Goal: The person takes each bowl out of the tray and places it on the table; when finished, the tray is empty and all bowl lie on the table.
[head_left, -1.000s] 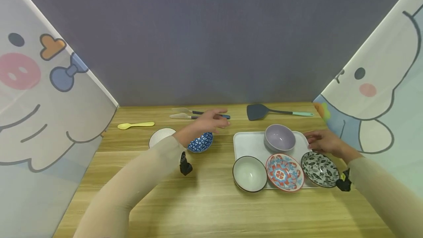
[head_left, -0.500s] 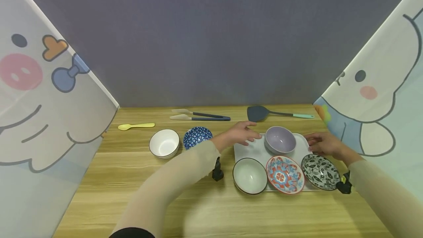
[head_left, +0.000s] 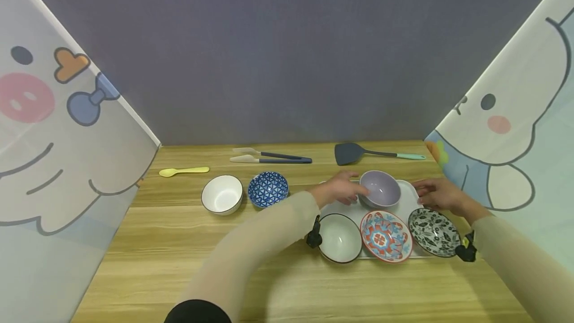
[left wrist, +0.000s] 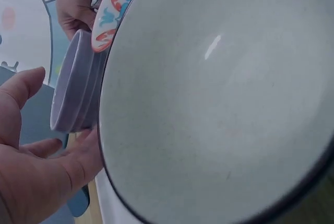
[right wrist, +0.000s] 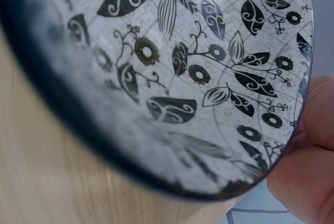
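Observation:
A lilac bowl [head_left: 381, 188] stands on the white tray [head_left: 407, 196]. My left hand [head_left: 342, 188] is at that bowl's left side. In the left wrist view the thumb [left wrist: 28, 85] is spread apart from the lilac bowl [left wrist: 78, 85], and the other fingers reach low beside it, partly hidden by a large white bowl [left wrist: 219, 93]. My right hand [head_left: 438, 194] grips the tray's right edge with curled fingers. Along the tray's front sit a dark-rimmed white bowl [head_left: 340, 238], a red-and-blue patterned bowl [head_left: 386, 237] and a black-and-white leaf-patterned bowl [head_left: 434, 232].
Left of the tray stand a small white bowl [head_left: 222, 194] and a blue patterned bowl [head_left: 268, 189]. Behind lie a yellow spoon [head_left: 184, 171], tongs [head_left: 278, 160] and a spatula [head_left: 350, 153] with a mint handle. A grey wall [head_left: 287, 64] closes the back.
My left hand has moved right, from above the blue patterned bowl and tongs, across the tray's left part to the lilac bowl. The right hand has stayed at the tray's edge.

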Tool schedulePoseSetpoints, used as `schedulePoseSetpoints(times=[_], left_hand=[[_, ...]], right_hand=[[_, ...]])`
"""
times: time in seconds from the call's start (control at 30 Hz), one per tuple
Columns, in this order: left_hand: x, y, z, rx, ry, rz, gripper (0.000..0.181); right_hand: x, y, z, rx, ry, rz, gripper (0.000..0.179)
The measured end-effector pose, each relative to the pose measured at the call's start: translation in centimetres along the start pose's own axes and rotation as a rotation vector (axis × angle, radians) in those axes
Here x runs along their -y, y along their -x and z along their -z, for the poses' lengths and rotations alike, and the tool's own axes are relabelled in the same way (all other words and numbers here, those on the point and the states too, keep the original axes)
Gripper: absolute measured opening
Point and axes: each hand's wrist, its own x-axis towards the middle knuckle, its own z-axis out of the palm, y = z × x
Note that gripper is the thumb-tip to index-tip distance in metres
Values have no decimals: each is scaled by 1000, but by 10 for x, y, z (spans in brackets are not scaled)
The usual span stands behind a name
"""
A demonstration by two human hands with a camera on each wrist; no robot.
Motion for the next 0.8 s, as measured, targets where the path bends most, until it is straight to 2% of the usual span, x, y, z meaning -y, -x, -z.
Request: schedulePoseSetpoints(times=[0.13, 0.3, 0.57, 0.8], left_hand=[[-2, 3, -8, -47, -2, 36, 81], [0, 3, -13, -64, -11, 66, 77], [4, -3, -16, -61, -17, 62, 80], [6, -8, -17, -51, 46, 52, 78]], right_hand=[[-2, -1, 1, 3, 4, 2, 64], [-2, 0, 0, 4, 1, -5, 64], [1, 2, -1, 5, -3, -10, 65], [0, 2, -1, 8, 5, -4, 66]])
